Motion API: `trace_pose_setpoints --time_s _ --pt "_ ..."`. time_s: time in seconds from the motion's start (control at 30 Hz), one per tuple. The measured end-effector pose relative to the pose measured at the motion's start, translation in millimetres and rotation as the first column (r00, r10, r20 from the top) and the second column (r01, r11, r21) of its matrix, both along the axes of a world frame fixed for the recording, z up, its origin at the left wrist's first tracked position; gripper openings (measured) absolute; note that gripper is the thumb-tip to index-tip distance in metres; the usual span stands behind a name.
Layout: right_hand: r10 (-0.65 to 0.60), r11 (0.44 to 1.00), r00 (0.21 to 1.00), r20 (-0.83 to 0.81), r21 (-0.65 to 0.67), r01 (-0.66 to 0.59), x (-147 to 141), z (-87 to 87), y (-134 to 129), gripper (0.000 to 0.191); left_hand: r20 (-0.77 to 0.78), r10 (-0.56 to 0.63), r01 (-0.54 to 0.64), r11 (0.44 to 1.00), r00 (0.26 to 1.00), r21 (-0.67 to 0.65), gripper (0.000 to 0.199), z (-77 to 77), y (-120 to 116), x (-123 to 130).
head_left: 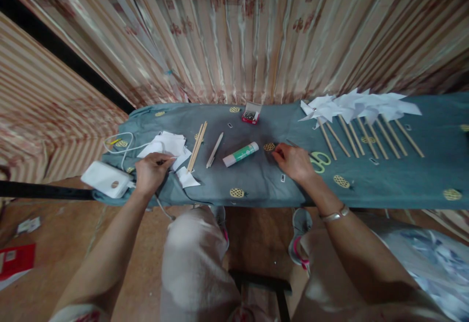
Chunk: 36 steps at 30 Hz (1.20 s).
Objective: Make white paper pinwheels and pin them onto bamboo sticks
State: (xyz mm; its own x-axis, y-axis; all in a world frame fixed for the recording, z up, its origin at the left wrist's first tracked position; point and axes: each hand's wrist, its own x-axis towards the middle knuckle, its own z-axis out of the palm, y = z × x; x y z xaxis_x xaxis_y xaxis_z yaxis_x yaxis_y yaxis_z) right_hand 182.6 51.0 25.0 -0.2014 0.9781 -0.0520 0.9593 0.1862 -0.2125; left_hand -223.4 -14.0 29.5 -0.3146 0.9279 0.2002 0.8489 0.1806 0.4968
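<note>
My left hand [152, 171] is at the stack of white paper [170, 142], its fingers pinched together on the edge of a paper piece. A loose scrap of paper [187, 178] lies just right of it. My right hand [295, 161] is low over the cloth, fingers curled together; whatever they may hold is hidden. Scissors with light green handles [321, 158] lie partly behind that hand, a blade tip showing above it. Between the hands lie a glue stick [242, 154], a pen [215, 150] and a few wooden sticks [198, 147].
A small red box of metal pins [251, 114] stands open at the back. Several white paper pinwheels [359, 107] on wooden sticks line the right side. A white power bank [107, 179] with a cable [126, 151] is at the left edge of the cloth-covered table [395, 180].
</note>
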Motion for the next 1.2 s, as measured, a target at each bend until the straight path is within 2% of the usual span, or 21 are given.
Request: trace_pose_setpoints --time_s 0.17,0.4,0.57,0.7,0.87,0.97,1.03,1.1,1.2 --pt "-0.004 1.0 1.0 -0.02 0.007 0.004 0.4 -0.4 -0.1 0.026 0.03 -0.076 0.075 0.997 0.997 0.01 0.029 3.2 -2.6 -0.9" --pt "0.0 1.0 1.0 -0.015 0.015 0.0 0.3 -0.6 -0.3 0.026 0.026 -0.2 0.201 0.979 0.979 -0.042 0.032 8.8 -4.3 -7.8" --pt "-0.002 1.0 1.0 -0.019 0.007 0.002 0.7 -1.2 0.0 0.026 0.012 -0.231 0.231 0.97 0.973 -0.075 0.034 7.0 -3.9 -13.3" --pt "0.001 1.0 1.0 -0.02 0.008 0.0 0.8 -0.6 0.0 0.026 -0.021 -0.2 0.198 0.977 0.98 -0.075 0.033 8.1 -4.2 -9.9" --pt "-0.004 1.0 1.0 -0.022 0.005 0.004 0.3 1.0 0.3 0.026 -0.041 -0.053 0.055 0.997 0.998 0.058 0.032 13.1 -2.2 -1.5" --pt "-0.002 1.0 1.0 -0.025 0.001 0.002 1.0 0.4 1.1 0.027 0.058 0.039 -0.046 0.99 0.998 0.133 0.035 18.7 1.3 3.3" --pt "0.0 1.0 0.999 -0.034 -0.002 0.0 1.6 -0.5 1.6 0.027 0.122 0.057 -0.076 0.984 0.991 0.163 0.038 24.5 2.8 10.8" --pt "0.002 1.0 0.999 -0.049 -0.001 -0.003 2.2 -1.4 1.7 0.027 0.179 0.03 -0.065 0.979 0.983 0.196 0.04 32.2 2.6 25.8" --pt "0.003 1.0 0.997 -0.083 0.001 -0.003 3.4 -1.6 1.0 0.026 0.395 -0.071 -0.061 0.948 0.916 0.312 0.037 44.7 -1.3 64.1"
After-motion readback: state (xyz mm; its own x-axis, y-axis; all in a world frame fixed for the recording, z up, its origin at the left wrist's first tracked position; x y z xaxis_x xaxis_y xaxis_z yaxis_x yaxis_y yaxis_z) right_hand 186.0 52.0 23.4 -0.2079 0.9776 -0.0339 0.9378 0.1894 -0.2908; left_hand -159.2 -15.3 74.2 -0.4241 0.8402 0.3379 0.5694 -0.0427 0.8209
